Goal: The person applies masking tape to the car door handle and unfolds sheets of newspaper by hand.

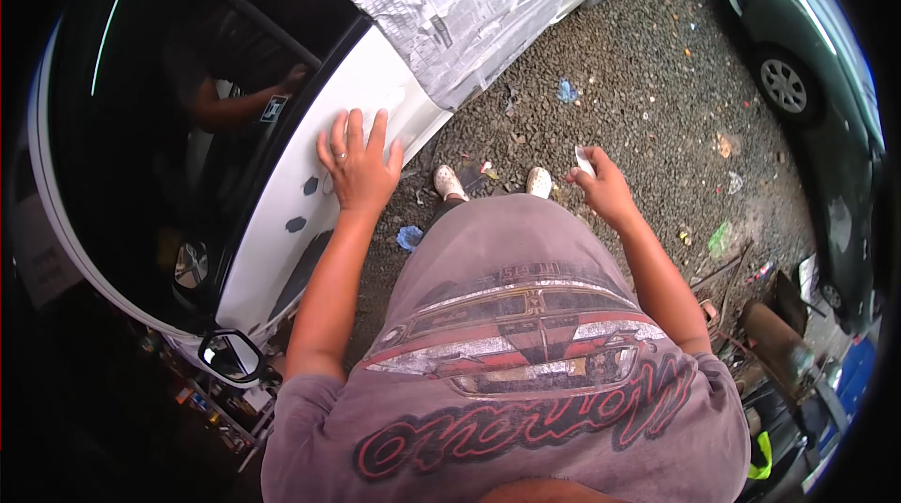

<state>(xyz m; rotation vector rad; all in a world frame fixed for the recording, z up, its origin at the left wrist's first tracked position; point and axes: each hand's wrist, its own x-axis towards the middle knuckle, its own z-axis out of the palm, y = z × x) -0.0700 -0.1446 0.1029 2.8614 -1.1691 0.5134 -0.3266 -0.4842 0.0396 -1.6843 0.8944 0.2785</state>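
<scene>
A white car door panel [272, 193] with several dark grey patches runs along my left side. My left hand [361, 170] rests on its upper part with the fingers spread, a ring on one of them. Just ahead of that hand, newspaper sheets [460, 10] cover the neighbouring part of the car. My right hand [605, 189] is off to the right above the gravel, away from the car. Between its thumb and fingers it pinches a small flat white piece [584, 161]; what it is made of I cannot make out.
A wing mirror [231, 356] sticks out at the lower left. Gravel [648, 81] with scattered litter lies between the white car and a dark green car [817, 128]. A rusty cylinder [777, 339] and scrap are piled at the lower right.
</scene>
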